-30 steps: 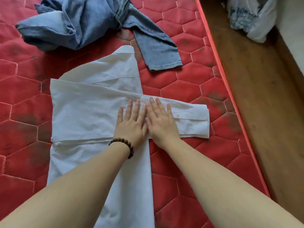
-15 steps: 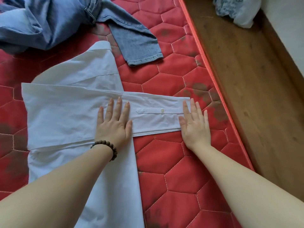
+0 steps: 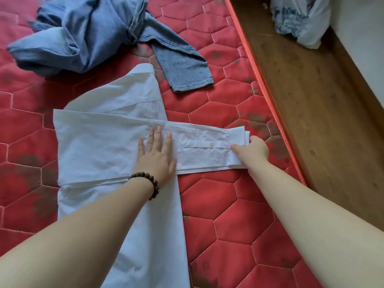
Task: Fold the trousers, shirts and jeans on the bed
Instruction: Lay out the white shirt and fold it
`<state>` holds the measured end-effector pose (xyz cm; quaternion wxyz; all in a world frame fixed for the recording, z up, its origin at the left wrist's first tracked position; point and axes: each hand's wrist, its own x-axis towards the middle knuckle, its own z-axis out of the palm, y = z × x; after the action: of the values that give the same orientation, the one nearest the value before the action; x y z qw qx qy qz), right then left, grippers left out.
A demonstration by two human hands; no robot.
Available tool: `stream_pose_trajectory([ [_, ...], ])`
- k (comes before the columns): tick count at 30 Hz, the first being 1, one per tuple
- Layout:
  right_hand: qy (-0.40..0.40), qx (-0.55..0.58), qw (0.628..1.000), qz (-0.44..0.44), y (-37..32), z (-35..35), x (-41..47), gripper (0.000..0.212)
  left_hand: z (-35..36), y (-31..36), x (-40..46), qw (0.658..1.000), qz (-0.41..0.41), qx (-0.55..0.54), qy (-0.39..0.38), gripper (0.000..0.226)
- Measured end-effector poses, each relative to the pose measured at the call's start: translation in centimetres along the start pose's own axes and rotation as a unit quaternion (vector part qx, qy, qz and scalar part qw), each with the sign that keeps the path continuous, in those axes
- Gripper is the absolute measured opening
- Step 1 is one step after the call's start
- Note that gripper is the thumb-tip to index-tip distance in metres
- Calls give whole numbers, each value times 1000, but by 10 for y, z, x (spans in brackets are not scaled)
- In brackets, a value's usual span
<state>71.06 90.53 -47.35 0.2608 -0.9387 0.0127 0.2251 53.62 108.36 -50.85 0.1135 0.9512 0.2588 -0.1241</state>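
White cotton shirt (image 3: 99,146) lies flat on the bed (image 3: 239,204), light and limp. My left hand (image 3: 156,157) presses it open-palmed; my right hand (image 3: 252,149) pinches the cuff (image 3: 236,138), which I judge the firmest hold.

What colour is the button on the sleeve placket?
Off-white, slightly cream against the white sleeve; the button shows in the head view.

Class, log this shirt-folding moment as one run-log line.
left hand: flat on white shirt | right hand: grips sleeve cuff | jeans: unfolded, behind shirt | surface: red mattress
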Motion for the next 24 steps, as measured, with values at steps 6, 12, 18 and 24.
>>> stream_pose_trajectory([
  [6, 0, 112, 977, -184, -55, -6, -65, 13, -54, 41, -39, 878, -20, -469, 90, 36],
  [12, -225, 94, 906, -345, -101, 41, -144, 23, -88, 22, -42, 626, -262, -723, 126, 35],
  [18, -184, 9, 883, -432, -98, 75, -149, 39, -78, -71, -42, 673, -249, -688, 107, 16],
  [24, -56, -140, 876, -457, -84, 109, -123, 55, -56, -147, -40, 810, -302, -484, 132, 32],
])
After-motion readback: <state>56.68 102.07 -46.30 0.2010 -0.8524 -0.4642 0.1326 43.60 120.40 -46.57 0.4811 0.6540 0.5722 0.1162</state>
